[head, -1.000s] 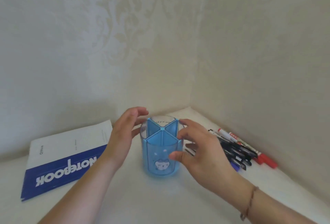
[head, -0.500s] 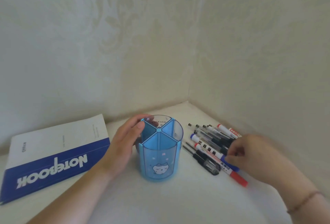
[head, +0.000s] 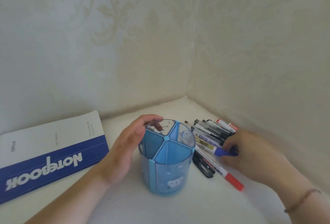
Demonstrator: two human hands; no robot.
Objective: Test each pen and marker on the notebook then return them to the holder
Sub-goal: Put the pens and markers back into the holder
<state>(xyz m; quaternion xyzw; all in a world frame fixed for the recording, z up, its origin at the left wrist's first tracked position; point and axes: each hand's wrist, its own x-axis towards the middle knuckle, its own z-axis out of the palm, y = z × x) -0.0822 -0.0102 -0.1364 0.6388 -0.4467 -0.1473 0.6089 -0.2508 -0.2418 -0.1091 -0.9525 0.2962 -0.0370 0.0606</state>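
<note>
Bare table (head: 169, 209) lies open in front of the holder (head: 169, 173). Behind it two walls (head: 250, 62) meet in a corner (a tight pocket), the pile of pens and markers (head: 209, 133) crowds its right side, and the notebook (head: 53, 145) sits well left.

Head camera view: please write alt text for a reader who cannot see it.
A person's right hand pinches the blue cap of a whiteboard marker in a pile of pens on a white table, while the left hand holds an empty blue pen holder. A closed notebook lies to the left.
</note>
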